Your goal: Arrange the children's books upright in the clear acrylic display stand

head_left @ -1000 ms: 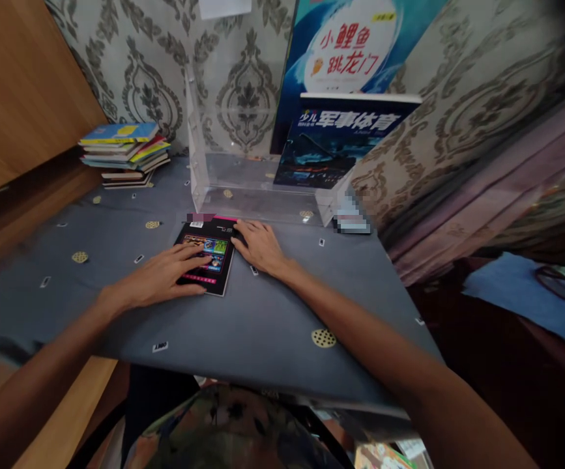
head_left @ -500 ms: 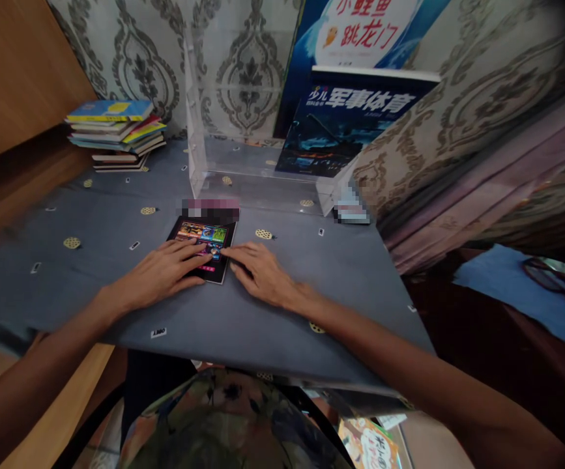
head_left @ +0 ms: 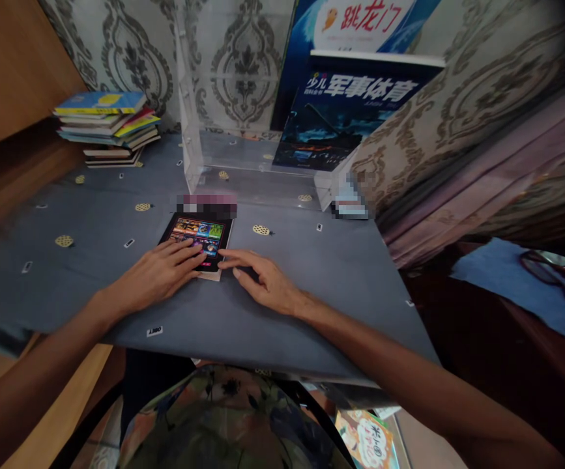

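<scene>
A small black book (head_left: 199, 236) with bright pictures on its cover lies flat on the grey cloth-covered table (head_left: 311, 293). My left hand (head_left: 158, 277) rests flat on its near left part, fingers stretched out. My right hand (head_left: 265, 280) lies open on the cloth just to the book's right, its fingertips at the book's near right corner, which looks slightly lifted. Behind the book stands a clear acrylic stand (head_left: 243, 150) that holds a dark blue book (head_left: 345, 117) leaning upright, with a larger blue book (head_left: 355, 26) behind that.
A stack of several books (head_left: 106, 127) sits at the table's far left by a wooden panel (head_left: 8, 58). Patterned curtains hang behind and to the right. A blue cloth (head_left: 521, 286) lies at the right, below table level. Another book (head_left: 367, 440) lies below the table's near edge.
My right hand has slid from the book's top right corner back down to its near right corner. My left hand has stayed on the cover. The view has shifted slightly.
</scene>
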Demonstrator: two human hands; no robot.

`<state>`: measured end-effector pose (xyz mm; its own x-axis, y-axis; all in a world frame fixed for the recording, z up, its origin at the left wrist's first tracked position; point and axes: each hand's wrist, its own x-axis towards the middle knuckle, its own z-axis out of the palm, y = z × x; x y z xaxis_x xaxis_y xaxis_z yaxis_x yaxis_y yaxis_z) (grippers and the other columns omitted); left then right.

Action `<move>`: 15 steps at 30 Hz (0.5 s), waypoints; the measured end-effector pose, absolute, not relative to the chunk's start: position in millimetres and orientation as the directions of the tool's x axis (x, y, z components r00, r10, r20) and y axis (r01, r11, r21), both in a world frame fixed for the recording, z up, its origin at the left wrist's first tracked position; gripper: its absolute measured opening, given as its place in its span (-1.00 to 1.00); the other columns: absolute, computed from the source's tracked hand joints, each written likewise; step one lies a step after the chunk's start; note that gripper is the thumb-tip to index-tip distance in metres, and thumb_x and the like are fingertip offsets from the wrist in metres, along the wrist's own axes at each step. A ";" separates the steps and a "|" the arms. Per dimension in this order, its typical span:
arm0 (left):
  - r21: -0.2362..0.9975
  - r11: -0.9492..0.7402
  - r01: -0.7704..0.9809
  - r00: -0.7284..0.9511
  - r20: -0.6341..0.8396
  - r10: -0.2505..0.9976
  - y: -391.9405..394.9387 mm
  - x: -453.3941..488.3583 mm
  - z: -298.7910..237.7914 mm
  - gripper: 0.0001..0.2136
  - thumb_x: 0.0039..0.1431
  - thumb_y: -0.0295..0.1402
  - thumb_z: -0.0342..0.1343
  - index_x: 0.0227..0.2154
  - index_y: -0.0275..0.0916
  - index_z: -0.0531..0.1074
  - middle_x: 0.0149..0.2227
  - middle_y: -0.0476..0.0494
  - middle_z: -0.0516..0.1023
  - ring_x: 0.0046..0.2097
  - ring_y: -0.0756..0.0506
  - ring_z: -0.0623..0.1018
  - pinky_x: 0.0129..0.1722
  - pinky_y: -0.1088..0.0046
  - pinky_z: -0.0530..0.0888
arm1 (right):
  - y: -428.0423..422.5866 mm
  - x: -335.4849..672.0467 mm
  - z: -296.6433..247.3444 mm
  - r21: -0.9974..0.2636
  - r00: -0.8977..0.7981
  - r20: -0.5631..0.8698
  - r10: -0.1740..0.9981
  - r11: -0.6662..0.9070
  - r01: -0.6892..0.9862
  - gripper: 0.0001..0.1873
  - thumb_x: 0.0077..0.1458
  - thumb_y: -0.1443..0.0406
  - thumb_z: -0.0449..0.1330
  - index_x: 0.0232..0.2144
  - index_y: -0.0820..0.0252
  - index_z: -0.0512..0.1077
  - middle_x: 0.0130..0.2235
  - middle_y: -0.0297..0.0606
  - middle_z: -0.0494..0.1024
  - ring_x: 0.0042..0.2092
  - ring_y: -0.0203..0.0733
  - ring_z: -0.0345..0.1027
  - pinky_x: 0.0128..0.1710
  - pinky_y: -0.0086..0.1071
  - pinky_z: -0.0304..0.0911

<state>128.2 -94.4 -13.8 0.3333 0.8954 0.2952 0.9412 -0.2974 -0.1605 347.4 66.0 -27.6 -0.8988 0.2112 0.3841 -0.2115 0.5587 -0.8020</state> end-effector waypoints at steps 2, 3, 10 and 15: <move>-0.172 -0.300 0.938 0.339 0.292 0.894 -94.0 128.8 -12.7 -0.64 0.45 -0.30 -0.15 0.09 -0.34 0.45 0.14 -0.32 0.52 0.17 -0.28 0.51 0.17 0.00 0.47 | 65.8 347.7 -27.7 -0.791 -0.889 0.408 0.208 0.567 -0.230 -0.57 0.31 0.37 0.02 0.20 0.10 0.32 0.03 -0.18 0.60 0.07 -0.12 0.46 0.11 -0.09 0.33; -0.177 -0.300 0.937 0.341 0.288 0.895 -93.9 129.1 -12.2 -0.64 0.45 -0.30 -0.15 0.09 -0.34 0.45 0.14 -0.32 0.52 0.17 -0.28 0.51 0.17 0.01 0.47 | 65.8 347.8 -27.8 -0.784 -0.885 0.419 0.205 0.573 -0.239 -0.57 0.31 0.37 0.02 0.19 0.10 0.33 0.03 -0.18 0.60 0.07 -0.12 0.46 0.11 -0.08 0.32; -0.165 -0.296 0.941 0.333 0.285 0.899 -93.9 131.1 -10.0 -0.64 0.44 -0.32 -0.14 0.05 -0.36 0.48 0.12 -0.34 0.54 0.16 -0.30 0.51 0.13 0.00 0.49 | 65.8 348.6 -26.1 -0.784 -0.889 0.407 0.209 0.580 -0.222 -0.56 0.31 0.37 0.03 0.20 0.13 0.31 0.00 -0.18 0.61 0.03 -0.13 0.46 0.00 -0.15 0.39; -0.116 -0.254 0.960 0.277 0.275 0.921 -96.4 132.4 -12.3 -0.58 0.45 -0.22 -0.17 0.10 -0.34 0.45 0.14 -0.35 0.51 0.18 -0.31 0.49 0.15 -0.02 0.47 | 63.1 350.4 -24.8 -0.725 -0.892 0.426 0.150 0.646 -0.238 -0.54 0.30 0.41 0.01 0.22 0.13 0.29 -0.03 -0.20 0.61 0.04 -0.12 0.41 0.04 -0.12 0.36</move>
